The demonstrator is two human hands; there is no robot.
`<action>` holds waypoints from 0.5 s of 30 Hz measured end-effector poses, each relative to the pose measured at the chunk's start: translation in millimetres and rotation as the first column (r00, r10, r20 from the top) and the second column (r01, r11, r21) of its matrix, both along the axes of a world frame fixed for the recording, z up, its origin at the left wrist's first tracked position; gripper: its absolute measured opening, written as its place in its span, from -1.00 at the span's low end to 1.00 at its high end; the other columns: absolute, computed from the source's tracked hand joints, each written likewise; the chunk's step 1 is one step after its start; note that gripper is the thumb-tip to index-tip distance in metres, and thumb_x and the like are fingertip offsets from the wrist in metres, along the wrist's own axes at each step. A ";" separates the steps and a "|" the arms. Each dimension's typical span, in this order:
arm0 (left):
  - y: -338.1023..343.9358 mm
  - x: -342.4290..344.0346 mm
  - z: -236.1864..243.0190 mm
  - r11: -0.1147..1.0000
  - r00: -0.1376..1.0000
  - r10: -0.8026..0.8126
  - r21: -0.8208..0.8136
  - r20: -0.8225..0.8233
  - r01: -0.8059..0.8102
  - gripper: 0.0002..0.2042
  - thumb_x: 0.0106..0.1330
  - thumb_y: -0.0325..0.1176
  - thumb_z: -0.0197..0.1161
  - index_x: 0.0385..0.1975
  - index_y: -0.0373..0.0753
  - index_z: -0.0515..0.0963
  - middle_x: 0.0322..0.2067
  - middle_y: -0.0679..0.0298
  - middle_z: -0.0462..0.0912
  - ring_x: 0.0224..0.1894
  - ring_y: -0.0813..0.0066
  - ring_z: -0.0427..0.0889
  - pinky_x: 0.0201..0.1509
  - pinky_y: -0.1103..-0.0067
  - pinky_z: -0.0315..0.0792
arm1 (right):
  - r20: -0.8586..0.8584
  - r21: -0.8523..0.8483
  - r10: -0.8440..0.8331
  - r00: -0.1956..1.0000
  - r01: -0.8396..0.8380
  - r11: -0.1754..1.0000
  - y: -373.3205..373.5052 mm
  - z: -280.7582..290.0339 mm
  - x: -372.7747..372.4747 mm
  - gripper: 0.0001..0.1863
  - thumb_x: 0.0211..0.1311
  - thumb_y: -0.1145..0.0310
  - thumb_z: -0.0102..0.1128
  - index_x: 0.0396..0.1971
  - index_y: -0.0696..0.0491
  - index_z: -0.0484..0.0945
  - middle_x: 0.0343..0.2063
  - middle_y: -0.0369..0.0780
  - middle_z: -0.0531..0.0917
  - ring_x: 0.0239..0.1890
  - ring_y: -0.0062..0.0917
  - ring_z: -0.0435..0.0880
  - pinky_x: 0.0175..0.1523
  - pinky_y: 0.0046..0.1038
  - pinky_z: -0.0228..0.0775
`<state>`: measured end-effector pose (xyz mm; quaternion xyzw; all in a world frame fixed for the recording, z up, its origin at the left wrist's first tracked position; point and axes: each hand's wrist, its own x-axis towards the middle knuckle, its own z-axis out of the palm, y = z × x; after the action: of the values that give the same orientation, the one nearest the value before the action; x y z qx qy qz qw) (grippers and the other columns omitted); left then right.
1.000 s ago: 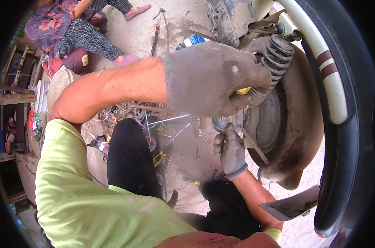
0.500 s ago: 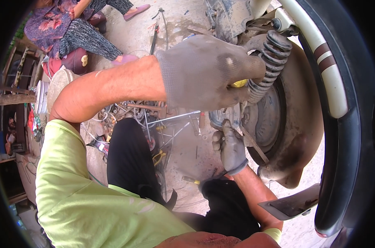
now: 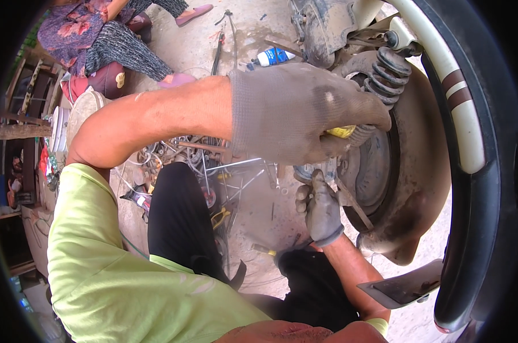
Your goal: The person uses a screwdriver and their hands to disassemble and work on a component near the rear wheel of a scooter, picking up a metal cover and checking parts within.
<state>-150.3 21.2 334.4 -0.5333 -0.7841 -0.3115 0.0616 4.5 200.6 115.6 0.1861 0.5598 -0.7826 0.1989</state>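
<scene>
Wheel (image 3: 422, 166) with dusty, rounded rubber tyre sits behind a grey steel coil spring (image 3: 389, 80) at its upper-left edge. The left hand (image 3: 304, 111) and right hand (image 3: 323, 211), grey-gloved, are apart; the right's thumb reaches a dusty grey metal part (image 3: 329, 170), its grip unclear. The left clamps a small, partly hidden yellow object (image 3: 342, 132) above the right.

The pale floor (image 3: 193, 44) lies bright near wooden framing (image 3: 22, 132)

Wheel (image 3: 422, 177) stands right, coil spring (image 3: 387, 87) before it; loose tools (image 3: 203, 146) lie on ground (image 3: 259, 214) to left, bottle (image 3: 275, 56) farther ahead.
</scene>
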 end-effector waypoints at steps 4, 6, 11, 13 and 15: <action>-3.8 -5.7 4.0 0.927 0.987 0.118 -0.344 -0.113 -0.150 -0.61 0.45 -0.18 0.29 0.19 -0.18 0.61 -0.09 0.04 0.75 -0.01 0.04 0.76 0.13 0.24 0.63 | 0.115 -0.102 -0.046 0.992 0.058 0.993 -5.3 16.4 -4.4 -0.48 0.71 -0.11 -0.12 -0.07 0.07 0.58 -0.49 -0.36 0.50 -0.50 -0.64 0.41 -0.37 -0.57 0.29; 3.6 -4.4 21.2 0.883 0.992 0.118 -0.452 -0.042 -0.124 -0.60 0.44 -0.20 0.30 0.22 -0.16 0.60 -0.10 0.04 0.74 0.00 0.06 0.75 0.14 0.23 0.62 | 0.171 -0.143 -0.065 0.983 0.089 0.986 -6.0 21.8 -6.5 -0.48 0.71 -0.12 -0.11 -0.08 0.07 0.58 -0.49 -0.36 0.51 -0.50 -0.64 0.42 -0.38 -0.57 0.29; -2.7 -8.4 -2.9 0.992 0.995 -0.094 -0.084 -0.015 0.093 -0.61 0.40 -0.20 0.32 0.18 -0.17 0.62 -0.17 0.07 0.74 -0.07 0.04 0.76 0.10 0.21 0.63 | 0.108 -0.140 -0.056 0.993 0.071 0.988 -6.7 22.9 -3.2 -0.50 0.70 -0.12 -0.10 -0.11 0.05 0.55 -0.47 -0.35 0.51 -0.50 -0.64 0.41 -0.38 -0.58 0.29; -1.7 -9.7 -10.1 0.992 0.993 -0.122 -0.024 0.000 0.122 -0.62 0.39 -0.21 0.31 0.16 -0.18 0.63 -0.18 0.07 0.73 -0.10 0.04 0.76 0.08 0.21 0.63 | 0.159 -0.150 -0.056 0.986 0.080 0.986 -6.4 24.0 -5.0 -0.50 0.70 -0.11 -0.11 -0.12 0.04 0.54 -0.46 -0.35 0.50 -0.50 -0.65 0.41 -0.38 -0.58 0.29; 1.0 -9.0 -8.6 0.990 0.996 -0.087 -0.110 -0.001 0.086 -0.63 0.39 -0.23 0.30 0.16 -0.17 0.63 -0.17 0.07 0.73 -0.10 0.04 0.76 0.08 0.22 0.63 | 0.156 -0.160 -0.067 0.985 0.092 0.983 -6.6 23.3 -4.7 -0.51 0.71 -0.11 -0.13 -0.12 0.04 0.54 -0.45 -0.36 0.50 -0.49 -0.65 0.41 -0.38 -0.58 0.29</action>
<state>-159.4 22.1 325.8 -0.5703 -0.7759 -0.2688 0.0211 -0.2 193.9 138.9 0.2493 0.4680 -0.8177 0.2240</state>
